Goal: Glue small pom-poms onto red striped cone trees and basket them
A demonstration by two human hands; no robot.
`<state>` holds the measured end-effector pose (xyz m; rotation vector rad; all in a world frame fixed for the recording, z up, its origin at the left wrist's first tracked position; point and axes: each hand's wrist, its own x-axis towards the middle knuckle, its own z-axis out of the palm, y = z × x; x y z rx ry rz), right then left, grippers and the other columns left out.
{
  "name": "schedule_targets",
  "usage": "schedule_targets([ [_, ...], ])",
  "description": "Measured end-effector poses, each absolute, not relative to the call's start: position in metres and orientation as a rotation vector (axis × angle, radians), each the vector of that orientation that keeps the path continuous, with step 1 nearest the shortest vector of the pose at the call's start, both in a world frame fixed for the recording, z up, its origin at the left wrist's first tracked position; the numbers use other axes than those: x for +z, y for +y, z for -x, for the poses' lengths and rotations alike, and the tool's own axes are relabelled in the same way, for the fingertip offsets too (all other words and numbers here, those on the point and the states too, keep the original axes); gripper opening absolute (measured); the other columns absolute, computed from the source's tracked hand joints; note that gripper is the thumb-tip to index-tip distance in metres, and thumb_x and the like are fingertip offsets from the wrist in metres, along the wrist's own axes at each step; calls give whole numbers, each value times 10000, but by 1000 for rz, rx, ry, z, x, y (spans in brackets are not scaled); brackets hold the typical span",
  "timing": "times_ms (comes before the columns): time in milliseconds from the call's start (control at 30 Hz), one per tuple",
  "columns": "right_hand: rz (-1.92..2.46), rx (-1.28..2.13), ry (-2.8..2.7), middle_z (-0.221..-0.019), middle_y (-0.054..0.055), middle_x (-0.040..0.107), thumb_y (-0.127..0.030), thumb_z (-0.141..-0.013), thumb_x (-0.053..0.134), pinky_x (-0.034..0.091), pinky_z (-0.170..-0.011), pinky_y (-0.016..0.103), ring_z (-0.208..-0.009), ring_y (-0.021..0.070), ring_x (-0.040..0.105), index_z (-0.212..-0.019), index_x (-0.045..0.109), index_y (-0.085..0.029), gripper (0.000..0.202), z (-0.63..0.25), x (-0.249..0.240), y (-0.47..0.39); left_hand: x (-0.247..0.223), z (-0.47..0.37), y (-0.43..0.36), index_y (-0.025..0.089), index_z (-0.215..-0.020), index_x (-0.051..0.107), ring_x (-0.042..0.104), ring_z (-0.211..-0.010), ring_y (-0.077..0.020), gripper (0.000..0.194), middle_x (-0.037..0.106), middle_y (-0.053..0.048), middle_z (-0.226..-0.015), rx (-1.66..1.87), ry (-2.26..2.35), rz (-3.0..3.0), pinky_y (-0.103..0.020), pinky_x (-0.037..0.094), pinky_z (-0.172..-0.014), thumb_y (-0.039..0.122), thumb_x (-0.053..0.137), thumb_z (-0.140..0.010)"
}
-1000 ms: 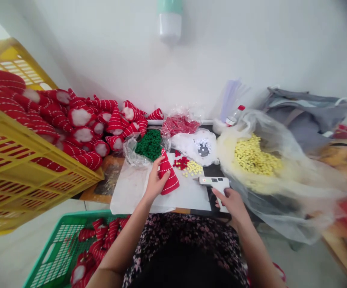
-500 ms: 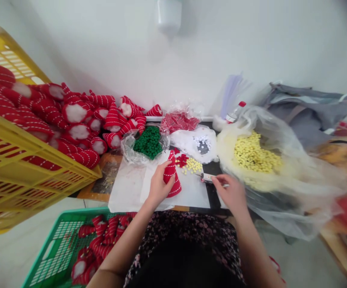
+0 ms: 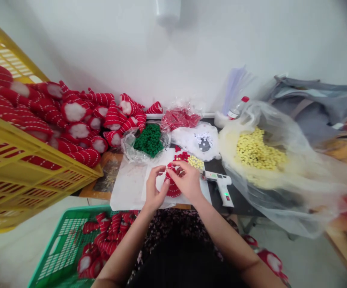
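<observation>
A red cone with white stitched stripes (image 3: 173, 190) is between my two hands over white paper (image 3: 128, 185). My left hand (image 3: 155, 187) grips its left side, fingers bent around it. My right hand (image 3: 187, 179) pinches near the cone's tip from the right; whatever small piece may be between the fingertips is too small to make out. Just right of that hand a white glue gun (image 3: 221, 183) lies on the dark table, a green light on its handle. Red pompoms (image 3: 181, 156) and yellow pompoms (image 3: 196, 162) sit behind my right hand.
Stuffed red cones (image 3: 77, 112) fill a yellow crate (image 3: 35, 176) at left. A green basket (image 3: 51, 248) holds more below. Bags of green pompoms (image 3: 149, 141), white pieces (image 3: 203, 141) and yellow pompoms (image 3: 259, 150) stand behind and right, with a bottle (image 3: 236, 111).
My right hand has let go of the glue gun, which now lies on the table, and has moved left to the cone's tip. My left hand has shifted slightly on the cone.
</observation>
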<state>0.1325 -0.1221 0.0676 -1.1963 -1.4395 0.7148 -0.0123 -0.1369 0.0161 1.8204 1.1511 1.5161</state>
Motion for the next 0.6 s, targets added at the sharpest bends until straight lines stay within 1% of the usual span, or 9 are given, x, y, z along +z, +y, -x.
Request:
schedule_targets([
  [100,1165,628,-1501,-947,66,764,-261,-867,686,589,-691,328,-708,186,686,-959,768,-226,128,-130,66,-127,36,20,-132,225,-1260,662,647,-926,-186,330,684,-69,-1034,1544,1224,-1808,-329,542,-848,301,692,-940],
  [167,1149,589,-1513,-962,74,756,-233,-876,652,591,-696,325,-752,193,697,-992,763,-220,162,-128,66,-130,44,22,-128,220,-1187,710,649,-860,-169,273,704,-57,-979,1539,1230,-1798,-310,541,-812,302,718,-926],
  [233,1161,593,-1495,-963,70,754,-238,-877,639,586,-672,314,-728,182,691,-1018,743,-215,177,-125,66,-132,49,23,-125,212,-1094,743,667,-839,-165,188,730,-57,-961,1528,1209,-1773,-299,545,-795,303,710,-932],
  [333,1204,675,-1432,-862,39,739,-295,-877,650,566,-607,289,-649,163,666,-954,695,-222,116,-121,68,-136,52,23,-124,200,-987,750,696,-831,-170,139,750,-55,-919,1512,1178,-1687,-291,557,-784,320,703,-934],
  [433,1211,765,-1397,-749,12,704,-339,-872,654,548,-579,279,-617,161,653,-865,654,-237,102,-119,72,-138,55,24,-125,199,-999,742,707,-814,-168,173,756,-52,-920,1487,1163,-1608,-289,569,-779,349,725,-915],
  [500,1203,797,-1386,-736,11,703,-348,-865,653,545,-585,284,-618,164,650,-839,645,-240,111,-118,73,-138,57,24,-126,201,-1011,746,705,-805,-166,202,756,-50,-924,1467,1167,-1603,-288,571,-771,368,743,-899],
  [600,1191,852,-1355,-743,17,709,-358,-859,636,536,-583,286,-639,169,652,-805,642,-242,129,-119,75,-138,59,25,-126,199,-967,749,701,-788,-162,209,751,-45,-893,1450,1182,-1596,-283,570,-760,396,743,-897],
])
